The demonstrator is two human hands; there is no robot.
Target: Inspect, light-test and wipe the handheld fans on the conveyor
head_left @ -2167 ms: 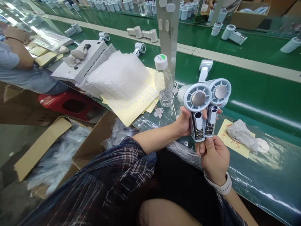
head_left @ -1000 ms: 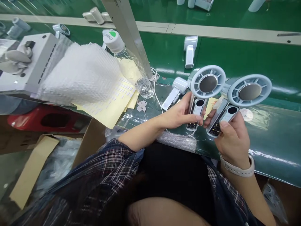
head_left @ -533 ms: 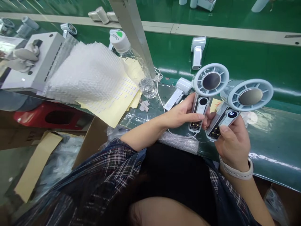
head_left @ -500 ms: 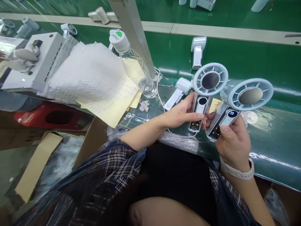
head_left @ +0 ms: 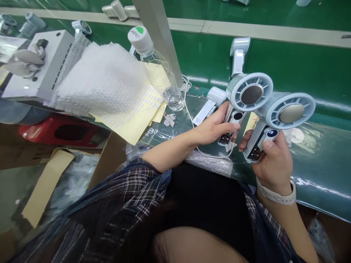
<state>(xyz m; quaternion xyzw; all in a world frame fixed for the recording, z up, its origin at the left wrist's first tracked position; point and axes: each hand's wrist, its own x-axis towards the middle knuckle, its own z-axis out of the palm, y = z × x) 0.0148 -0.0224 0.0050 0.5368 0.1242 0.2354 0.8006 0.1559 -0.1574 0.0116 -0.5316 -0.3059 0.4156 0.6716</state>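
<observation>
My left hand (head_left: 216, 128) is wrapped round the handle of a light-blue handheld fan (head_left: 251, 92), its thumb on the front near a dark round display. A second such fan (head_left: 291, 111) is in my right hand (head_left: 274, 157), and its round display is lit with digits. Bare circuit parts show at the lower end of both handles. The two fan heads are side by side, close together. Another fan (head_left: 205, 109) lies on the table just beyond my left wrist, and one more (head_left: 239, 56) lies on the green surface behind.
A clear bottle (head_left: 174, 95) leans by a grey metal post (head_left: 160, 36). Bubble wrap (head_left: 101, 80) covers part of yellow label sheets (head_left: 131, 128) on the left, beside a white box (head_left: 52, 65). A white cable (head_left: 188, 113) runs near my left forearm. Below is a cardboard box (head_left: 108, 153).
The left-hand fan has shifted slightly right and its handle has tilted. The right-hand fan's handle has turned a little. The fan on the green surface appears farther right and higher.
</observation>
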